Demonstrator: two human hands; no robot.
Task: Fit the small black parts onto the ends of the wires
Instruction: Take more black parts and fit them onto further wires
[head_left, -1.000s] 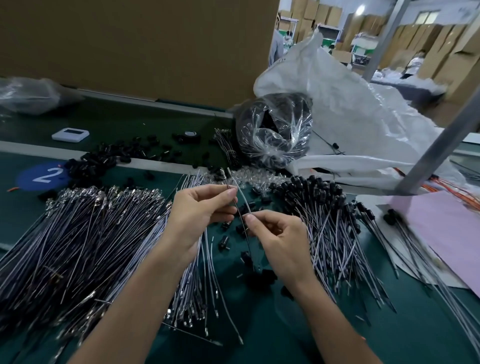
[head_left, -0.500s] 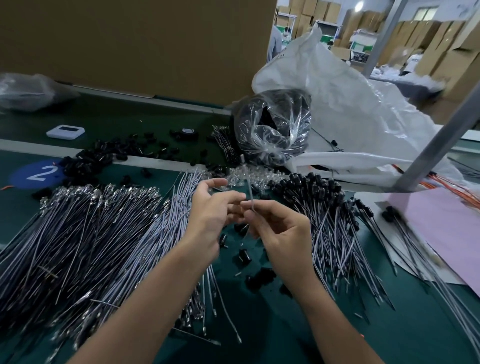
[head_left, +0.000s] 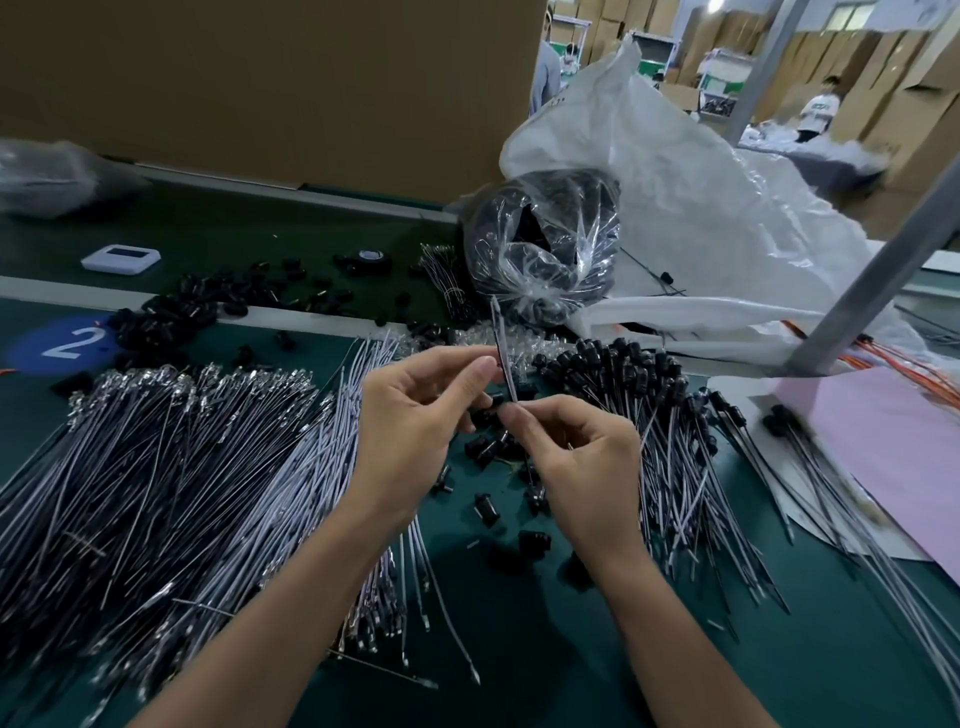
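R hand (head_left: 576, 467) pinches one wire (head_left: 503, 353) low down, thumb & forefinger closed on it, tip upright. L hand (head_left: 410, 415) curls beside it. A small black part (head_left: 496, 400) sits at its fingertips, can't tell if gripped. All just in front of the clear bag (head_left: 545, 249). Best approach: keep the wire short above the pinch, line part's hole w/ tip, push straight.

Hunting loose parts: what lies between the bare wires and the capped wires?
In the head view, loose black parts lie scattered there on the green mat.
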